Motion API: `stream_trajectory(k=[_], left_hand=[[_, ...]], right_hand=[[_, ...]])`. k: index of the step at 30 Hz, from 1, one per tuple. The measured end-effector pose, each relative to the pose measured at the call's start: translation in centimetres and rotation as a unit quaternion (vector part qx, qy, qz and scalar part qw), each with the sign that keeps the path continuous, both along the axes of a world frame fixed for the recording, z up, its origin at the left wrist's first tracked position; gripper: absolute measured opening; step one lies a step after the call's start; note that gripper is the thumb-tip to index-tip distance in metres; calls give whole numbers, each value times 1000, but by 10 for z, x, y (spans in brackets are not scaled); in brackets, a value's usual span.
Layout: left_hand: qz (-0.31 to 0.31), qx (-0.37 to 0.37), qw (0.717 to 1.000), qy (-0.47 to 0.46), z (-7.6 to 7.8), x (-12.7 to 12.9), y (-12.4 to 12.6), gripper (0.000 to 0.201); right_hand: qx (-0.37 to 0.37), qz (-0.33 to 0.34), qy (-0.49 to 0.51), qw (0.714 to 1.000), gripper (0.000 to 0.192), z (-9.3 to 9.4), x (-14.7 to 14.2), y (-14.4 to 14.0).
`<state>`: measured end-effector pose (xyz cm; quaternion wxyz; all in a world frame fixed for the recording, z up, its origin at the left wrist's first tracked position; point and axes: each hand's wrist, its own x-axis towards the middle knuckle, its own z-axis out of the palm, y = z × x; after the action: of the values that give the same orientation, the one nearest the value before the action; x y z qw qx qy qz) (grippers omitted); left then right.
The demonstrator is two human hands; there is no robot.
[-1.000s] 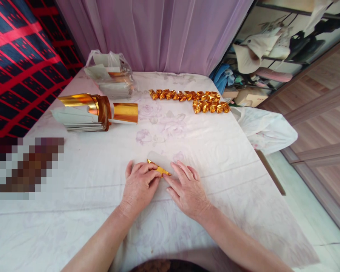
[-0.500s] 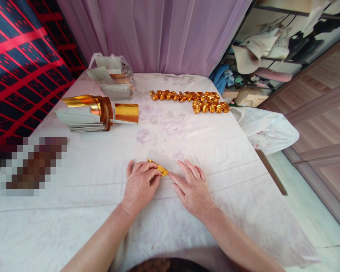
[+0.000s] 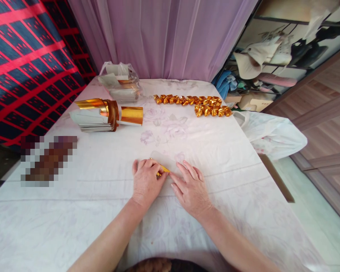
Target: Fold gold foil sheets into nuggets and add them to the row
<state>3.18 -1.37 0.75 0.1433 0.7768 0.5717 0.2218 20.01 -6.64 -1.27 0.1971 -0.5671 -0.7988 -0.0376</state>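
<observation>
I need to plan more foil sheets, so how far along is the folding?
Done: two rows of folded gold pieces at the table's far side. In hand: left hand and right hand press one gold sheet flat. Left: a stack of unfolded sheets and a bagful.

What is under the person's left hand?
A folded gold paper pokes out from under the left hand and touches the right hand. The rest of it is covered by the fingers, on the tablecloth.

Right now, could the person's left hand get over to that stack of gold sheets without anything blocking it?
Probably yes. The left hand rests on a gold paper piece, and only bare tablecloth lies between it and the stack of gold sheets, though it looks like a stretch.
</observation>
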Motion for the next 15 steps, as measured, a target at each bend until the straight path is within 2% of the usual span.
stream_trajectory(k=[6, 15], left_hand=[[-7, -3, 1000, -21, -1, -6, -1, 8], [-3, -17, 999, -44, -5, -11, -4, 12]], right_hand=[[1, -2, 11, 1000, 29, -1, 1, 0], [0, -1, 17, 1000, 29, -1, 1, 0]])
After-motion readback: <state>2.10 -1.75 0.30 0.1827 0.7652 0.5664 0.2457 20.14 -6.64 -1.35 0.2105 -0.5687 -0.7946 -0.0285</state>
